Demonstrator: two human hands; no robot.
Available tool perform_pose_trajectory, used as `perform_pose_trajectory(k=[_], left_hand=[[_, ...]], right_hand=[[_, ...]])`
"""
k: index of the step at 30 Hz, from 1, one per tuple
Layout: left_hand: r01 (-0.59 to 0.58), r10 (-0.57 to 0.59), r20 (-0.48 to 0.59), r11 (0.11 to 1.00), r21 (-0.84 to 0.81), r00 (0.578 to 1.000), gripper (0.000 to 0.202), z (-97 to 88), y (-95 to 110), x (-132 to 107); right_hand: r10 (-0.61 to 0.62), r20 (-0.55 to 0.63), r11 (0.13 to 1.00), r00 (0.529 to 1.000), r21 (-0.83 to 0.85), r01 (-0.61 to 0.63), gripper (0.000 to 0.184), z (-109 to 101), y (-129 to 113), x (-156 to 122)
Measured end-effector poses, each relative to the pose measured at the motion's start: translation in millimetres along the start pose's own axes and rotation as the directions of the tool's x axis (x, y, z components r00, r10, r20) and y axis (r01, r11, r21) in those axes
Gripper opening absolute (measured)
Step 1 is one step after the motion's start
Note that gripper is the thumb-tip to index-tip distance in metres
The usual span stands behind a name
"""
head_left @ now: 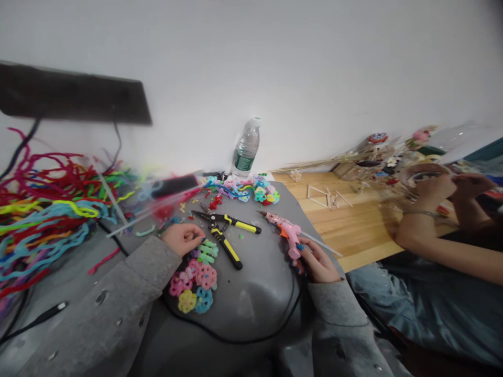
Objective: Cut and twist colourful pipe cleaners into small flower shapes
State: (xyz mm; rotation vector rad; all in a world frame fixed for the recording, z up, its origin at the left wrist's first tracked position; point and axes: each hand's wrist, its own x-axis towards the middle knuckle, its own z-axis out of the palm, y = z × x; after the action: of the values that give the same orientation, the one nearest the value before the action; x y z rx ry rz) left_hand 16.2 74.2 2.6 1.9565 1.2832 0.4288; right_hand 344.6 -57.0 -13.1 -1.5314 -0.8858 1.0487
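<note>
My left hand (181, 238) is closed in a pinch on green pipe-cleaner loops (207, 250) that join a cluster of pink, yellow and blue pipe-cleaner flowers (194, 288) lying on the grey mat (255, 293). On the mat's right side my right hand (316, 260) grips the handle of a pink hot glue gun (285, 230), whose nozzle points up and left. Yellow-and-black pliers (226, 235) lie open between the two hands.
A heap of coloured pipe cleaners (43, 214) fills the left. More finished flowers (247, 189) and a water bottle (246, 149) stand at the back. A black cord (251, 340) loops near me. At the right, another person's arms (440, 220) work over a wooden table (353, 220).
</note>
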Motion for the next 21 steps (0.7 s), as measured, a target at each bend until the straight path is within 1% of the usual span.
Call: perform_pose_trajectory(k=[3, 5, 11, 16, 18, 21], left_hand=[[0.012, -0.011, 0.009, 0.991, -0.131, 1.000, 0.036, -4.3, -0.4, 0.2], [0.002, -0.001, 0.007, 0.989, -0.145, 1.000, 0.036, -4.6, -0.7, 0.1], [-0.023, 0.024, 0.022, 0.999, -0.046, 0.999, 0.030, 1.5, -1.2, -0.4], [-0.013, 0.014, -0.008, 0.996, 0.085, 1.000, 0.027, 3.1, -0.8, 0.1], [-0.013, 0.013, 0.001, 0.991, 0.135, 1.000, 0.028, 2.8, 0.4, 0.3], [-0.016, 0.012, 0.029, 0.986, 0.163, 1.000, 0.029, 2.1, 3.6, 0.2]], right_hand=[[0.000, 0.003, 1.000, 1.000, 0.002, 0.000, 0.043, 0.6, -0.6, -0.2], [-0.001, 0.003, 1.000, 1.000, 0.005, 0.001, 0.042, 0.8, -0.8, -0.3], [-0.013, -0.006, 1.000, 1.000, -0.001, 0.013, 0.043, 2.2, -2.1, -1.3], [-0.009, -0.018, 1.000, 1.000, 0.023, 0.010, 0.042, 4.5, -5.3, -3.2], [-0.010, -0.019, 1.000, 1.000, 0.020, 0.010, 0.042, 4.8, -6.0, -3.5], [-0.010, -0.027, 1.000, 1.000, 0.011, 0.010, 0.042, 4.6, -5.9, -3.3]])
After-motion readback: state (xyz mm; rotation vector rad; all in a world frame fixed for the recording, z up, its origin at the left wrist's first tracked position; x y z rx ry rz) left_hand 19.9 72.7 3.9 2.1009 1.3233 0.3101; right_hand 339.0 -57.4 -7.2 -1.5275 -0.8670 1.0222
